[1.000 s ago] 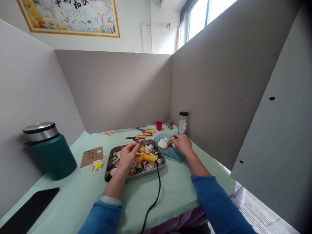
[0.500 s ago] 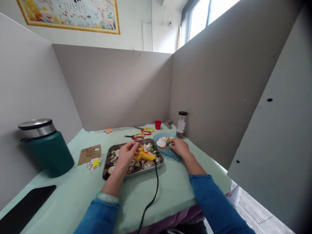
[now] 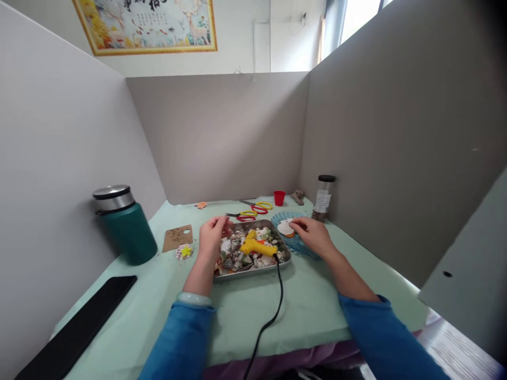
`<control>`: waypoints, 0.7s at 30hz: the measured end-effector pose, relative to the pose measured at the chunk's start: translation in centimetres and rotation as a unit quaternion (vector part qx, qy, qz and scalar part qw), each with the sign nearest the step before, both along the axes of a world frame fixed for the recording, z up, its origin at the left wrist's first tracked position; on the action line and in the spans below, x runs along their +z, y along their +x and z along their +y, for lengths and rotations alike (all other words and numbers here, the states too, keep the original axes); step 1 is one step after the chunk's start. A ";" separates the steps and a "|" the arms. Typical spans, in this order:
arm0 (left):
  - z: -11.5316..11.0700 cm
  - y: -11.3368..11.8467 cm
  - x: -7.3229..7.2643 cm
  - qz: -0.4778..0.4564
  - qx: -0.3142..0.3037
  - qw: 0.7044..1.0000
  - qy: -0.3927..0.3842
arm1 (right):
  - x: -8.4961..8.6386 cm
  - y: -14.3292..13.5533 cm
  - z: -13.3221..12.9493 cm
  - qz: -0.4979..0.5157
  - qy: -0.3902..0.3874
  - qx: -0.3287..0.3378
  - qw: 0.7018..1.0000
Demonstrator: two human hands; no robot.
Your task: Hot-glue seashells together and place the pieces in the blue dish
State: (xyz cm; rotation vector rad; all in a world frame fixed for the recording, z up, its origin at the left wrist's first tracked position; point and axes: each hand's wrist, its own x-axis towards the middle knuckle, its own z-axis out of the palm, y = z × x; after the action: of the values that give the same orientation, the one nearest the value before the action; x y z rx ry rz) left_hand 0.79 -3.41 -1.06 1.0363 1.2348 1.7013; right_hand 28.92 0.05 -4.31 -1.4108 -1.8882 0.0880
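Note:
My left hand (image 3: 210,240) hovers over the left end of a metal tray (image 3: 285,248) of shells and small pieces. Thumb and fingers are pinched together; whatever they hold is too small to make out. A yellow hot glue gun (image 3: 255,246) lies on the shells, its black cord running toward me off the table. Over a blue scalloped plate (image 3: 279,217), my right hand (image 3: 315,236) has its fingertips pinched at the edge of a round white piece (image 3: 285,227). The fingers cover part of the plate, so what they grip cannot be made out.
Two pairs of scissors (image 3: 259,207), a red cup (image 3: 279,198) and a black-lidded jar (image 3: 323,199) stand or lie behind. To the left are a brown card (image 3: 177,238), a round decorated piece (image 3: 184,252), a green flask (image 3: 129,229) and a black flat object (image 3: 85,324). Grey partitions surround the table.
The view has turned left, shifting everything rightward in the picture. My right hand has drawn back from the small pieces on the plate to the round white piece's edge. My left fingers stay pinched.

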 end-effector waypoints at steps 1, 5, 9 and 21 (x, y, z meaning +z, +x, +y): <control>0.1 -0.5 0.1 0.002 0.005 1.000 0.001 | 0.2 -0.6 -0.4 0.003 0.004 0.044 0.999; 0.0 -2.7 0.1 0.058 0.020 0.998 0.002 | 1.4 -2.9 -1.9 -0.040 0.008 0.196 0.980; -0.4 -4.8 0.0 0.176 0.058 0.983 -0.018 | 2.3 -4.7 -3.0 -0.101 -0.021 0.234 0.967; -1.5 -5.8 1.4 0.714 0.015 0.691 -0.114 | 2.8 -6.2 -2.7 -0.121 0.004 0.222 0.968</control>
State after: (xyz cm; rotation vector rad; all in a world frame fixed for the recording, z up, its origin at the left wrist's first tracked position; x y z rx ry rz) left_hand -5.02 -4.93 0.31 2.2841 2.2435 0.3943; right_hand 22.73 -2.64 -1.53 -1.0040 -2.3793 0.1285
